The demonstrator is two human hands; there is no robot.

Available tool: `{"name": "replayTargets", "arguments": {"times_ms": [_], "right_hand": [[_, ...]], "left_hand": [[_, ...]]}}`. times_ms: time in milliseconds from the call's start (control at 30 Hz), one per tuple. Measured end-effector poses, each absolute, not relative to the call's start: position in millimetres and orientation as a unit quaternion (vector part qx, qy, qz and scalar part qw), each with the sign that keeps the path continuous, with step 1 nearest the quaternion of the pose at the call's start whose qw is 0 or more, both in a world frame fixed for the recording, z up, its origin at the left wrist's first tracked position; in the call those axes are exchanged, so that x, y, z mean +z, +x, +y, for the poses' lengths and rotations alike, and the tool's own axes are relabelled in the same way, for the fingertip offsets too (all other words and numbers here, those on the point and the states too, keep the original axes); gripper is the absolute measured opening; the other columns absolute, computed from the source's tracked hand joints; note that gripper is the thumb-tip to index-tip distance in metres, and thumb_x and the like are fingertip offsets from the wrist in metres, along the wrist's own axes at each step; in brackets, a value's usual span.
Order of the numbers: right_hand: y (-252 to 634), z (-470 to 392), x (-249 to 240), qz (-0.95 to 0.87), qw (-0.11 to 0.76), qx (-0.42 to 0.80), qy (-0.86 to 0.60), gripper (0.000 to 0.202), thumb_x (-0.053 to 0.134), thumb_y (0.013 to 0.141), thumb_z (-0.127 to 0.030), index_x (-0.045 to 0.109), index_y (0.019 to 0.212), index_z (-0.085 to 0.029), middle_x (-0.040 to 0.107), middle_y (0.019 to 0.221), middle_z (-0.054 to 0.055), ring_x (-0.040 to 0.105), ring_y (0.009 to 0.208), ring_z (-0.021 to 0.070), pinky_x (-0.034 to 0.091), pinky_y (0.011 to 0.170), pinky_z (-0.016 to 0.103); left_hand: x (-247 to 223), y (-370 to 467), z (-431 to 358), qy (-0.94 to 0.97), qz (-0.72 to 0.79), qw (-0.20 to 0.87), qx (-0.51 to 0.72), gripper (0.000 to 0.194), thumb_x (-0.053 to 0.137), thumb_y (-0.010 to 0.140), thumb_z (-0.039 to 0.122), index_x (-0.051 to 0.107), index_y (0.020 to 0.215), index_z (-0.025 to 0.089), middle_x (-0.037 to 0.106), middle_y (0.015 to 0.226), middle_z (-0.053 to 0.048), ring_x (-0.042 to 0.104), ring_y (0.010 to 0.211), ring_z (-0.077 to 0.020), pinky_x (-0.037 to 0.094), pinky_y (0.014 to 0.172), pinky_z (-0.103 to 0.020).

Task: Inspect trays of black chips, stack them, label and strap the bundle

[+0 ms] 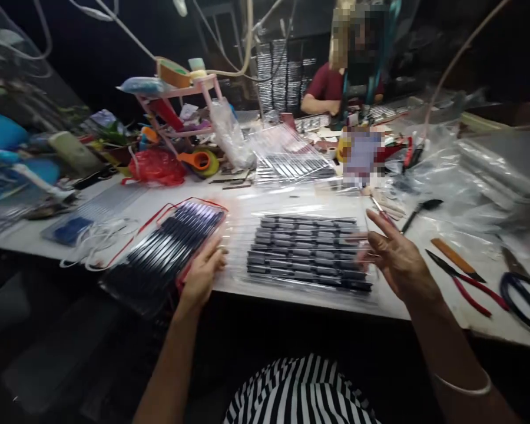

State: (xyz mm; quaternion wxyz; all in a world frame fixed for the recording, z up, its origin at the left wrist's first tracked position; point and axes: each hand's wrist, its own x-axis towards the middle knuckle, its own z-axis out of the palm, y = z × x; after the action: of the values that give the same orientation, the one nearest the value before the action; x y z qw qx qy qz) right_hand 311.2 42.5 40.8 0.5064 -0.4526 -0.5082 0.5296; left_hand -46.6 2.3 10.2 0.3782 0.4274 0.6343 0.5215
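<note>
In front of me lies a clear plastic sleeve or tray (pixel 236 259) holding rows of dark, slim segmented sticks (pixel 302 253). My left hand (pixel 203 268) is at its left side, fingers loosely bent and apart, with no held thing visible. At the right side, my right hand (pixel 400 259) has its fingers spread, and their tips are blurred near the plastic's edge. Whether either hand touches the plastic, I cannot tell. Left of my left hand, a pack of shiny dark sticks (pixel 172 241) with a red edging lies slanted, its near end past the table edge.
Red-handled pliers (pixel 466 285), a brown-handled blade (pixel 457 259) and dark-handled scissors (pixel 523 294) lie at right. A white cable (pixel 88 241) is at left. Behind stand a pink rack (pixel 181 91), an orange tape dispenser (pixel 198 159) and clear plastic sheets (pixel 503 171). Another person (pixel 322 88) sits opposite.
</note>
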Motion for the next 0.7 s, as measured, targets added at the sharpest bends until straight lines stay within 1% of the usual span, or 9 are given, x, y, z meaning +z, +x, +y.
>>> {"name": "replayTargets", "arguments": {"times_ms": [33,100,167,200,267,367,467,567,700], "right_hand": [[312,43,40,-0.489,0.503,0.528,-0.479,0.081,0.067,0.073,-0.049,0.033,0.141,-0.022,0.063,0.084,0.003,0.054,0.047,0.0125,0.043,0.037,0.025],[317,43,34,-0.455,0.490,0.524,-0.527,0.085,0.075,0.066,-0.044,0.039,0.139,-0.019,0.055,0.067,-0.003,0.043,0.040,0.0080,0.034,0.032,0.021],[323,41,27,-0.438,0.464,0.517,-0.570,0.082,0.075,0.065,-0.046,0.044,0.136,-0.017,0.050,0.063,-0.004,0.040,0.041,0.0070,0.031,0.032,0.020],[327,40,23,-0.437,0.450,0.510,-0.588,0.081,0.074,0.066,-0.047,0.046,0.135,-0.016,0.049,0.061,-0.004,0.039,0.042,0.0070,0.031,0.032,0.020],[335,36,16,-0.442,0.430,0.494,-0.613,0.077,0.073,0.067,-0.048,0.048,0.134,-0.017,0.047,0.058,-0.004,0.037,0.042,0.0071,0.031,0.033,0.020],[344,32,11,-0.449,0.415,0.475,-0.633,0.073,0.071,0.069,-0.049,0.049,0.133,-0.022,0.046,0.055,-0.005,0.035,0.040,0.0068,0.030,0.033,0.019],[350,31,13,-0.452,0.400,0.447,-0.660,0.071,0.069,0.070,-0.053,0.050,0.131,-0.024,0.051,0.061,-0.003,0.039,0.042,0.0075,0.031,0.034,0.019],[353,32,14,-0.476,0.368,0.424,-0.676,0.070,0.064,0.072,-0.058,0.050,0.130,-0.022,0.056,0.066,-0.001,0.044,0.042,0.0096,0.034,0.034,0.022],[350,33,14,-0.547,0.352,0.404,-0.643,0.067,0.057,0.076,-0.060,0.051,0.130,-0.020,0.051,0.060,-0.002,0.042,0.044,0.0104,0.036,0.038,0.024]], "left_hand": [[4,-47,5,0.477,0.664,0.317,0.481,0.045,0.053,0.079,0.028,0.057,0.121,0.012,0.063,0.098,-0.008,0.061,0.078,-0.0149,0.052,0.074,-0.031],[-5,-48,9,0.520,0.692,0.246,0.436,0.037,0.054,0.077,0.028,0.065,0.107,0.010,0.061,0.108,-0.013,0.059,0.098,-0.0212,0.046,0.090,-0.037],[-12,-50,12,0.532,0.697,0.227,0.424,0.032,0.054,0.076,0.027,0.068,0.099,0.011,0.060,0.113,-0.014,0.054,0.109,-0.0242,0.040,0.099,-0.040],[-13,-50,13,0.540,0.697,0.218,0.418,0.032,0.053,0.077,0.026,0.068,0.100,0.012,0.059,0.114,-0.014,0.053,0.111,-0.0244,0.038,0.101,-0.041],[-12,-50,17,0.561,0.691,0.205,0.407,0.036,0.050,0.079,0.027,0.065,0.108,0.012,0.058,0.119,-0.014,0.051,0.115,-0.0239,0.035,0.104,-0.041],[-9,-46,31,0.598,0.672,0.204,0.386,0.041,0.048,0.082,0.028,0.059,0.118,0.012,0.056,0.126,-0.014,0.049,0.120,-0.0227,0.034,0.105,-0.040],[-7,-38,52,0.627,0.655,0.213,0.364,0.040,0.048,0.081,0.024,0.060,0.117,0.012,0.059,0.124,-0.013,0.051,0.117,-0.0225,0.035,0.104,-0.040],[-7,-33,73,0.639,0.647,0.221,0.353,0.040,0.048,0.078,0.019,0.062,0.115,0.012,0.061,0.122,-0.012,0.052,0.116,-0.0234,0.034,0.105,-0.042],[-10,-37,84,0.637,0.636,0.252,0.355,0.040,0.043,0.083,0.025,0.061,0.118,0.014,0.063,0.120,-0.010,0.055,0.114,-0.0217,0.038,0.103,-0.038]]}}
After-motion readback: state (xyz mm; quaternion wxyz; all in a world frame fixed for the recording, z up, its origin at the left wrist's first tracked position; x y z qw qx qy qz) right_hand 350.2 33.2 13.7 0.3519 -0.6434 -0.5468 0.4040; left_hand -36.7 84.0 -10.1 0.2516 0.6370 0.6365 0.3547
